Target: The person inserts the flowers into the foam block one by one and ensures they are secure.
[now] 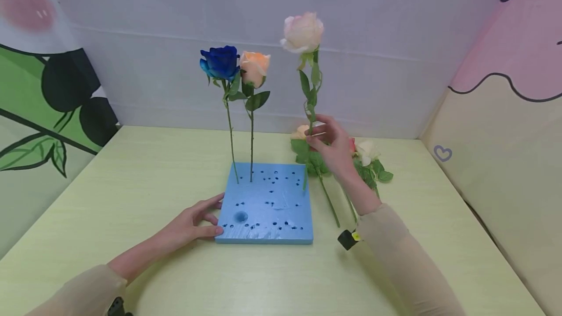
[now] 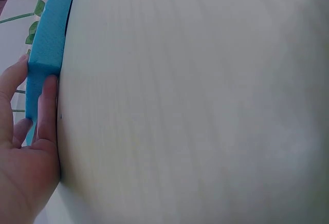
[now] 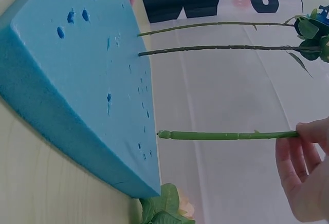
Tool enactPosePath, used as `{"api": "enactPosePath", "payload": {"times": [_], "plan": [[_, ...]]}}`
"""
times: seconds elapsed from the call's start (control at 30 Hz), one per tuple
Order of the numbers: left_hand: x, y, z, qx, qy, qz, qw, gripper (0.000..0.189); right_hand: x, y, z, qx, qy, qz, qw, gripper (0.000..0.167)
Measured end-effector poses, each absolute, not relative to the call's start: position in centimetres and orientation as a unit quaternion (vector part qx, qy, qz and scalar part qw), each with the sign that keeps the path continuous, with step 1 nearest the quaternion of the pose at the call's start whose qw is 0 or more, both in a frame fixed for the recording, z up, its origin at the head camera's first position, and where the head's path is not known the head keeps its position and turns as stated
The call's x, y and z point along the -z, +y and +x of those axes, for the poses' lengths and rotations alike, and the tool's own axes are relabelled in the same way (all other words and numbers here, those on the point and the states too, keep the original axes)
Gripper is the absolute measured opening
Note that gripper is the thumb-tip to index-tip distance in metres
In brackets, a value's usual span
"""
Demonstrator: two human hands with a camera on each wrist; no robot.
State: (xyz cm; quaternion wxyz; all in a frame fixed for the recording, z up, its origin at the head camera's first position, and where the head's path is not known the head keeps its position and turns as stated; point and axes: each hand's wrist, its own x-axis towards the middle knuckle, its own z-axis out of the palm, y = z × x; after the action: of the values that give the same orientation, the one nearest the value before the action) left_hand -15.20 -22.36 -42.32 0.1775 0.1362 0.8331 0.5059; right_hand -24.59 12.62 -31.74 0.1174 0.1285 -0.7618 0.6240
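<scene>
Head view: the left hand (image 1: pixel 193 223) lies with relaxed fingers against the blue foam block's (image 1: pixel 268 208) near-left edge, steadying it on the counter (image 1: pixel 131 169). The right hand (image 1: pixel 331 145) pinches the pale pink rose's (image 1: pixel 303 32) stem upright, its tip just above the block's far right corner.
</scene>
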Motion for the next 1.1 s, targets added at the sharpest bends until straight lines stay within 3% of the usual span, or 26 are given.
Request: {"api": "enactPosePath", "payload": {"times": [0.53,1.1], "plan": [[42.5,-22.4,-15.4,-0.514,0.826,0.143,0.179,0.086,31.9,10.7,-25.0,-0.64,-0.743,0.144,0.133,0.037],[42.6,-22.4,-15.3,-0.521,0.822,0.143,0.182,0.087,33.0,8.1,-25.8,-0.676,-0.713,0.147,0.115,0.036]]}}
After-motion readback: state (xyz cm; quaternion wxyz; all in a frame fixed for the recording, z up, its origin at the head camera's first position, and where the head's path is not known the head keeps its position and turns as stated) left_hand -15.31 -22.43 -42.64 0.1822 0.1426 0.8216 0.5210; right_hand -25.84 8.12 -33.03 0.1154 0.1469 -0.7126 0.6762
